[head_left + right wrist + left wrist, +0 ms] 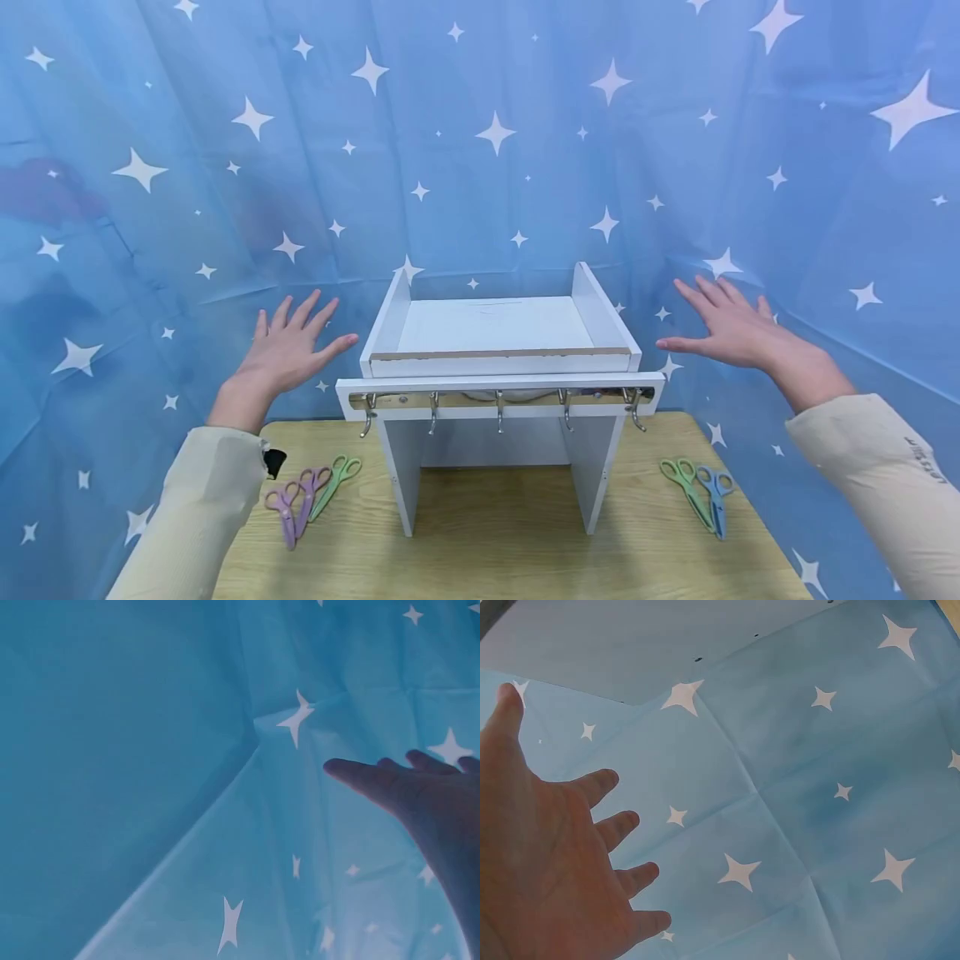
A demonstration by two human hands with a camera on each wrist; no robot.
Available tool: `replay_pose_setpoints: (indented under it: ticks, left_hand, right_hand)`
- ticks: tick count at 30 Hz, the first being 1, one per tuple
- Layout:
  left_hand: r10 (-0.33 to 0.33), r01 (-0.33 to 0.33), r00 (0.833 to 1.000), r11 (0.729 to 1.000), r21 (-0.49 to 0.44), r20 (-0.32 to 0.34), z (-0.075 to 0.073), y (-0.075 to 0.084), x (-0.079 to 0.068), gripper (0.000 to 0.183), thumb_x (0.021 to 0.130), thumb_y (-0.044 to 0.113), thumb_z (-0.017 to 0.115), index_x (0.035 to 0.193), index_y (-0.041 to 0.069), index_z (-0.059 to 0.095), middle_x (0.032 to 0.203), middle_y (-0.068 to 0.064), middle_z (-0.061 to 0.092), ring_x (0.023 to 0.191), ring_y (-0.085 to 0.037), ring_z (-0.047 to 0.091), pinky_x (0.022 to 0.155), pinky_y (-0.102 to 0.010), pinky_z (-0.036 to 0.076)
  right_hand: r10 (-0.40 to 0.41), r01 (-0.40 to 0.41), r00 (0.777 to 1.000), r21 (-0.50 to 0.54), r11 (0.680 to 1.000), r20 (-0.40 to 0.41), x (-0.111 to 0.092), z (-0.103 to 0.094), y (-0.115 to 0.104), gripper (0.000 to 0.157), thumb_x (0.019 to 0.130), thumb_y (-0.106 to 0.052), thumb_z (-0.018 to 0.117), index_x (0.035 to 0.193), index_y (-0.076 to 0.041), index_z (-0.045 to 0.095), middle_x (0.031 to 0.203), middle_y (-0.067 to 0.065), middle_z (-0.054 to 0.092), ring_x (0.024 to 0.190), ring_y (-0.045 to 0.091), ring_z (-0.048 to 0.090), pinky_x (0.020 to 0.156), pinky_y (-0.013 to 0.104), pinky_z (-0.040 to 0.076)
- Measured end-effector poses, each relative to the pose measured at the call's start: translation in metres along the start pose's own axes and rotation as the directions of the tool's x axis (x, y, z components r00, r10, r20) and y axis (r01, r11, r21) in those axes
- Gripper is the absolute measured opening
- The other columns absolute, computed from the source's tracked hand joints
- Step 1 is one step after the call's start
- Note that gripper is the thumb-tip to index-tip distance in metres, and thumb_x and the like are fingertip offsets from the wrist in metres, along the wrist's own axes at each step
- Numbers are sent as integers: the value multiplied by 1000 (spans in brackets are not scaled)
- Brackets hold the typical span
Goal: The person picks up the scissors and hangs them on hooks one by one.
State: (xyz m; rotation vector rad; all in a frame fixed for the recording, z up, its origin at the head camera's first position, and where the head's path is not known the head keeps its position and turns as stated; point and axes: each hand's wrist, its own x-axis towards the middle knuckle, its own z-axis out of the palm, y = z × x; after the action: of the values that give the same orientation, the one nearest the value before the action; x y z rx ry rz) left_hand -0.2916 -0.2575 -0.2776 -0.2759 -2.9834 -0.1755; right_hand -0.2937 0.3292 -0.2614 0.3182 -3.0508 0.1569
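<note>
My left hand (283, 352) is raised in the air with its fingers spread, to the left of a white shelf unit (495, 365), and holds nothing. On the other side of the unit my right hand (738, 329) hovers with fingers extended, also without anything in it. Across the front of the unit runs a rail with several metal hooks (499, 408), all bare. Below the left hand lie two purple scissors (306, 500) and a green pair of scissors (335, 487). Under the right hand are green scissors (690, 492) and blue scissors (717, 500), side by side.
The unit stands on a wood-grain table (495, 567), with an open tray-like top (495, 325) and a hollow space beneath. A blue curtain with white stars (480, 167) surrounds the table at the back and sides. A small black object (274, 461) shows by the left cuff.
</note>
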Motion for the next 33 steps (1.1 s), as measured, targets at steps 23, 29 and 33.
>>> replay_pose_setpoints:
  ticks: [23, 29, 33]
  left_hand:
    - [181, -184, 982, 982, -51, -44, -6, 20, -4, 80, 99, 67, 35, 162, 26, 8, 170, -9, -1, 154, -45, -2, 122, -67, -3]
    - [221, -225, 974, 972, -71, -55, -9, 27, -6, 77, 100, 64, 38, 162, 27, 10, 170, -5, -2, 156, -40, -2, 124, -65, -3]
    - [249, -254, 966, 965, -67, -68, -9, 32, -7, 77, 100, 63, 41, 162, 27, 12, 170, -5, 0, 156, -40, 0, 124, -65, -2]
  right_hand:
    - [-16, 16, 1000, 20, 1000, 24, 0, 12, 0, 109, 87, -70, 58, 162, -12, 4, 164, 30, 2, 147, 57, 1, 104, 86, 2]
    - [-19, 18, 999, 22, 1000, 31, 1, 17, 2, 108, 88, -70, 58, 162, -12, 4, 164, 31, 2, 147, 58, 1, 105, 86, 1]
    - [-26, 25, 999, 26, 999, 30, 2, 20, 3, 108, 88, -70, 58, 162, -12, 5, 163, 31, 3, 146, 59, 1, 104, 86, 2]
